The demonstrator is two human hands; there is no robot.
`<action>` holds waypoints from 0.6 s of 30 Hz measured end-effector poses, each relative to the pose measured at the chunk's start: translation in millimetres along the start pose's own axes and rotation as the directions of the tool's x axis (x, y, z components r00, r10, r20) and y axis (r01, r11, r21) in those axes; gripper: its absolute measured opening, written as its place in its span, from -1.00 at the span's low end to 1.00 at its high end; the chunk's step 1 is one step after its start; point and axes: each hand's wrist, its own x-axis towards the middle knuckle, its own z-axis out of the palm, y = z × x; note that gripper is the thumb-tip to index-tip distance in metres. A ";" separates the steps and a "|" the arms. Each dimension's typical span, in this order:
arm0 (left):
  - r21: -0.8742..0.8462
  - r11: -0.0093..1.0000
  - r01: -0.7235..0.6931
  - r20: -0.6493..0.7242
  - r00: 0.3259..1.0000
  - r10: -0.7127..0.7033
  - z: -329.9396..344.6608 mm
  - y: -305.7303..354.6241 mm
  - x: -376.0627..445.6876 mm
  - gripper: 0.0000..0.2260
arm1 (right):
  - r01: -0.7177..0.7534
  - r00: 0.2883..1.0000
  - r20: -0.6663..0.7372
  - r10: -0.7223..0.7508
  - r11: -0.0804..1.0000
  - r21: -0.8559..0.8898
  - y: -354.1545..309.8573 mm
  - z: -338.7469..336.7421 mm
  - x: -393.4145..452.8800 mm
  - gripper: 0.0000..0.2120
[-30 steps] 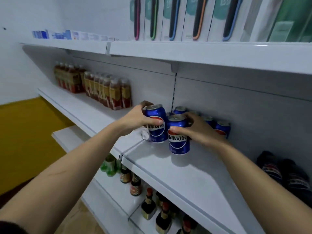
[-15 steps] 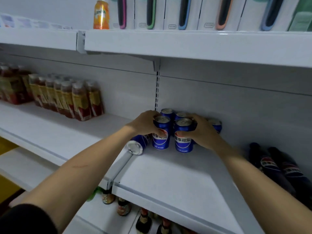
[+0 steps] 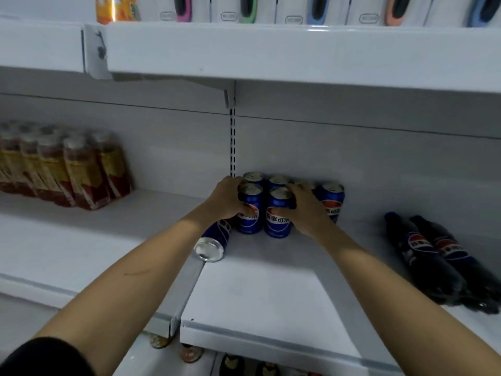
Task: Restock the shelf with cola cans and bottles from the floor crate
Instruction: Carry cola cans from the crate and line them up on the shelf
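Observation:
Several blue cola cans stand in a cluster at the back of the white shelf [image 3: 271, 289]. My left hand [image 3: 226, 198] grips the front left can [image 3: 249, 221], which stands upright on the shelf. My right hand [image 3: 303, 206] grips the front right can [image 3: 278, 222] beside it, fingers curled round its side. One more blue can [image 3: 214, 241] lies on its side just left of the cluster, at the seam between two shelf boards. Two dark cola bottles [image 3: 423, 256] lie flat on the shelf to the right.
A pack of red-and-yellow labelled bottles [image 3: 67, 169] stands on the left shelf board. The shelf above [image 3: 271, 52] holds white boxes and an orange can [image 3: 115, 8]. Small dark bottles [image 3: 231, 366] show on the lower shelf.
Both hands have pushed the two front cans back against the cluster at the rear of the shelf. The view has turned right and moved closer.

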 end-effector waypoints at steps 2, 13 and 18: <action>-0.027 1.000 -0.015 -0.005 1.000 0.015 1.7 -1.8 0.7 -0.31 | -0.002 1.000 -0.020 0.002 1.000 -0.025 -3.7 2.8 0.9 -0.26; 0.161 0.983 -0.093 0.014 0.996 0.091 10.4 -4.7 -10.3 -0.19 | -0.086 0.994 0.038 0.098 0.968 -0.238 -26.7 8.1 -13.5 -0.26; 0.295 0.947 -0.122 -0.010 0.991 0.131 0.6 8.8 -16.9 -0.14 | -0.096 0.994 0.027 0.110 0.944 -0.317 -39.9 -13.9 -29.9 -0.28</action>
